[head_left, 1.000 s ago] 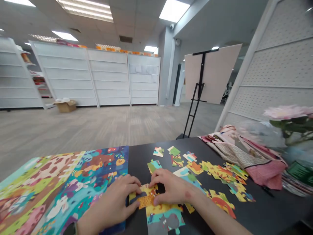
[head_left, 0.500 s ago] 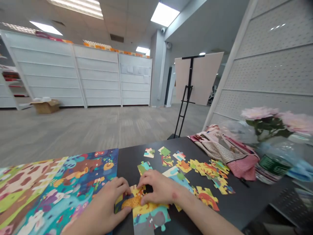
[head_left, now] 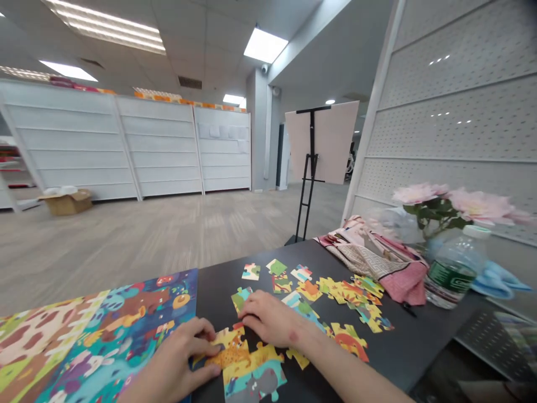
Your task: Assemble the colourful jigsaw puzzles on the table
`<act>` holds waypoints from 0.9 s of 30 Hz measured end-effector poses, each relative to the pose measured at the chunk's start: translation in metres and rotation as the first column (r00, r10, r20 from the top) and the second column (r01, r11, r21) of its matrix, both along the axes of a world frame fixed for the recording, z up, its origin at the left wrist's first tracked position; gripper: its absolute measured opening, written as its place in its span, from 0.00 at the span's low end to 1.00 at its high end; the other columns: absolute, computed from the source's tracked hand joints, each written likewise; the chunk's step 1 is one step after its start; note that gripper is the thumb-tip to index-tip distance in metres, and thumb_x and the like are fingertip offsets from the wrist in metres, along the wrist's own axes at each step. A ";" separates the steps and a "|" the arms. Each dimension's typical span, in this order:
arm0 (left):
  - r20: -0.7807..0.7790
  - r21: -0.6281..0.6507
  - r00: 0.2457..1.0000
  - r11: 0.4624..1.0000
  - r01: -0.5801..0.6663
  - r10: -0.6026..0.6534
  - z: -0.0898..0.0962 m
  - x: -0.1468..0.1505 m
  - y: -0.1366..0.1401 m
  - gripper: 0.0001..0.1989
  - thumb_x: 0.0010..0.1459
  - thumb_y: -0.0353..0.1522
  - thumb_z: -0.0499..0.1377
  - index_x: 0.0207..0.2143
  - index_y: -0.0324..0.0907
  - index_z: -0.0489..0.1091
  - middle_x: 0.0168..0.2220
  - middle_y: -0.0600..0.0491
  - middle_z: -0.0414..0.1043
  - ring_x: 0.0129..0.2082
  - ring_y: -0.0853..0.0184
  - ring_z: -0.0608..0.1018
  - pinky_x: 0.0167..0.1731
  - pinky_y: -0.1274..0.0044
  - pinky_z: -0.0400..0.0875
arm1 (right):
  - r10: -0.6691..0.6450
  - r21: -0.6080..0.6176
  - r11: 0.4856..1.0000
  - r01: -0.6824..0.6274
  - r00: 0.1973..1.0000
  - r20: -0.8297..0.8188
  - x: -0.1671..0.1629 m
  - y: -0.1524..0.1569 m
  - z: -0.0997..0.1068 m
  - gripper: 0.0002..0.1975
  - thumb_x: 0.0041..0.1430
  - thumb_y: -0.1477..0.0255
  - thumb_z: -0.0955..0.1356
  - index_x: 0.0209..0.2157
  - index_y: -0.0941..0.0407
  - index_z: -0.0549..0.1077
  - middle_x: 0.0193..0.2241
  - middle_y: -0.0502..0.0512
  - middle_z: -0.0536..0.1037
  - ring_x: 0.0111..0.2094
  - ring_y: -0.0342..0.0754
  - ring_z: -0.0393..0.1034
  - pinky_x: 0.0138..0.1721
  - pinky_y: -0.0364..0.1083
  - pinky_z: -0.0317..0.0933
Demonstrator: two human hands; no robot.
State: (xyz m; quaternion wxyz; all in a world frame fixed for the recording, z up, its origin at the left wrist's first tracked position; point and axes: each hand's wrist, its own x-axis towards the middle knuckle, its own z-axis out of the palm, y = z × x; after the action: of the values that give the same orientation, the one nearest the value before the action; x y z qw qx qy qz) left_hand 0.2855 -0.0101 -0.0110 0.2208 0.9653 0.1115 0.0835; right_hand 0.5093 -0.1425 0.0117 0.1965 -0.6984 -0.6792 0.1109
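Joined puzzle pieces [head_left: 254,379] with an orange spotted animal and a grey hippo lie on the dark table in front of me. My left hand [head_left: 188,355] grips their left edge, thumb below and curled fingers above. Just beyond their upper right edge is my right hand [head_left: 268,319], fingers bent together and pointing left. A small reddish bit shows under its fingertips, but I cannot make out what it is. A green and blue puzzle piece [head_left: 240,298] lies right by its knuckles. Part of a light blue and green piece [head_left: 300,305] shows behind the wrist.
Loose puzzle pieces [head_left: 350,294] spread to the right. At the left lies a colourful animal picture sheet [head_left: 138,313]. A pink patterned cloth [head_left: 377,257], a water bottle [head_left: 455,268] and pink flowers [head_left: 474,204] stand at the right. An easel [head_left: 310,168] is beyond the table.
My right hand has come off the spotted animal and moved slightly up, uncovering it. My left hand keeps its hold at the edge. The view has shifted slightly.
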 end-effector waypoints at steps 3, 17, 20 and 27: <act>0.011 0.048 1.000 0.999 0.008 -0.009 0.007 -0.001 -0.003 0.05 0.59 0.38 0.64 0.33 0.49 0.79 0.42 0.54 0.74 0.43 0.62 0.75 0.43 0.75 0.68 | -0.225 0.004 0.974 0.225 0.973 0.048 0.038 -0.013 0.016 0.15 0.66 0.75 0.61 0.41 0.55 0.80 0.41 0.56 0.81 0.45 0.50 0.73 0.48 0.45 0.61; 0.122 -0.058 0.992 0.998 -0.008 0.015 0.009 -0.007 -0.008 0.10 0.63 0.30 0.57 0.33 0.46 0.78 0.42 0.53 0.73 0.42 0.64 0.75 0.42 0.76 0.67 | -0.603 -0.119 0.786 0.607 0.794 0.069 0.128 -0.073 0.000 0.15 0.42 0.61 0.75 0.27 0.56 0.74 0.30 0.54 0.76 0.33 0.52 0.70 0.32 0.45 0.55; 0.116 -0.066 0.993 0.998 0.011 -0.003 0.009 -0.008 -0.008 0.11 0.64 0.30 0.55 0.34 0.46 0.77 0.42 0.53 0.73 0.43 0.64 0.75 0.43 0.76 0.67 | -0.620 -0.071 0.783 0.617 0.784 -0.024 0.131 -0.072 0.000 0.17 0.40 0.63 0.76 0.31 0.56 0.72 0.31 0.52 0.76 0.35 0.51 0.69 0.34 0.45 0.58; 0.090 -0.077 0.995 0.996 0.044 -0.037 0.004 -0.009 -0.003 0.12 0.67 0.33 0.53 0.34 0.47 0.76 0.44 0.53 0.72 0.44 0.63 0.75 0.44 0.75 0.67 | -0.517 0.010 0.840 0.542 0.806 -0.289 0.119 -0.133 0.014 0.18 0.56 0.57 0.65 0.42 0.54 0.70 0.37 0.55 0.76 0.41 0.52 0.72 0.42 0.48 0.66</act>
State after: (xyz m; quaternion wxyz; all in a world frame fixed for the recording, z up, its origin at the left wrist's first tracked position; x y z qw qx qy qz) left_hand 0.2767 -0.0134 -0.0066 0.2650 0.9533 0.0852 0.1170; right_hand 0.6279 -0.2758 0.0252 0.3440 -0.8278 -0.4277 0.1162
